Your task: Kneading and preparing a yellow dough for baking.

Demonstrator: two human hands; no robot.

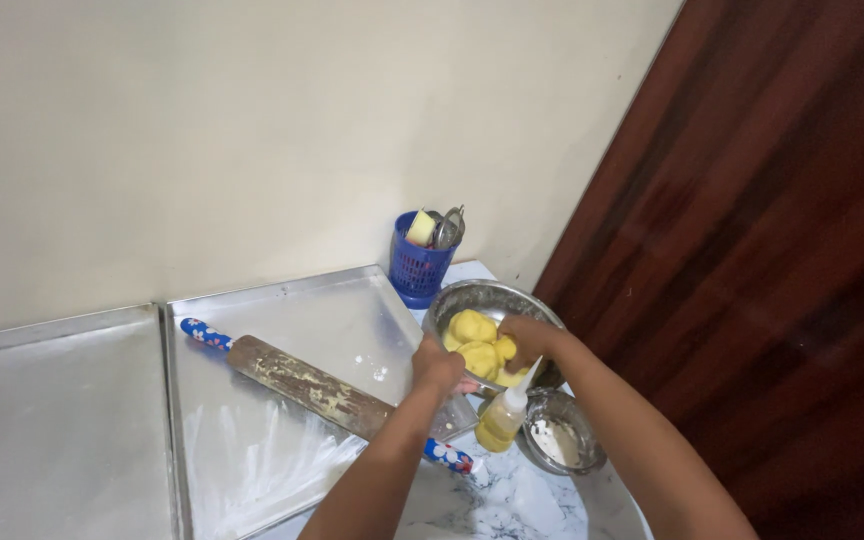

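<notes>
floured steel tray [282,330] against cream wall [252,120]

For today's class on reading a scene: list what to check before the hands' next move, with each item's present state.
1. Right hand in the metal bowl on a dough ball: ok.
2. Left hand at the bowl's near rim: ok; its grip: cannot tell.
3. Squeeze bottle upright: ok.
4. Rolling pin lying on the floured tray: ok.
5. Small bowl holds white flour: ok.

Right hand's [524,338] fingers hidden among dough balls [479,345].
</notes>
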